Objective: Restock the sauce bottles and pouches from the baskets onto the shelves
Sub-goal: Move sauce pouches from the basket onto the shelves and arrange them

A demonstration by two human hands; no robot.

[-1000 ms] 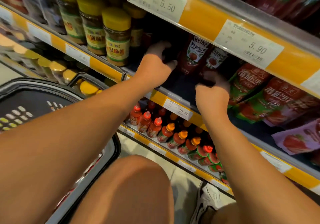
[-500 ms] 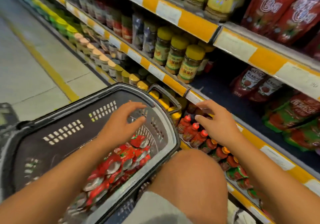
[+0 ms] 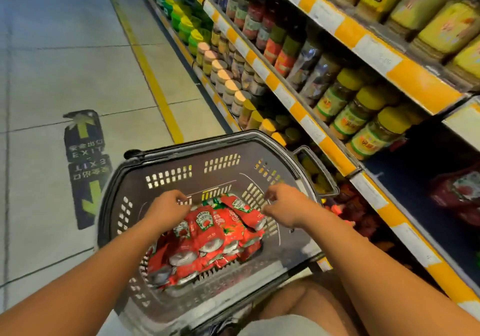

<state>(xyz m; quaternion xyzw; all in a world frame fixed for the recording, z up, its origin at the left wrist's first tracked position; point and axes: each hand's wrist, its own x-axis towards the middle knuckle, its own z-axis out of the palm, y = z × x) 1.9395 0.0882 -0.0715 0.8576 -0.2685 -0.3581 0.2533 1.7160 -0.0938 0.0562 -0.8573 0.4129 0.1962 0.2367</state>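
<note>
Both of your hands are inside the dark basket (image 3: 166,151), over the heap of red sauce pouches (image 3: 207,242). Your left hand (image 3: 166,208) is at the left far edge of the heap, with the fingers curled downward. Your right hand (image 3: 283,205) is at the right far edge, with the fingertips (image 3: 265,209) pinched toward the top of one pouch. It seems that neither hand holds a pouch yet. The fingers are partly bent, not fully closed, but you cannot see surely if the right fingertips already touch the foil.

The relation that matters is this: the pouches lie flat and overlapping, and their long axis runs from near to far, tilted a little to the right. Their top edges point to the far side, just under your fingers. So the heap is below and nearer than both grips, and each hand must go down and a little back toward you to take a top edge.

The right hand is nearer to the shelf (image 3: 405,234), which stands at the right of the basket. A dark gap (image 3: 405,179) is open there, beside the red pouches (image 3: 459,192) that already lie at the far right. I judge that the right hand has the shorter way to carry a pouch, and the left hand must cross over the basket rim.
</note>
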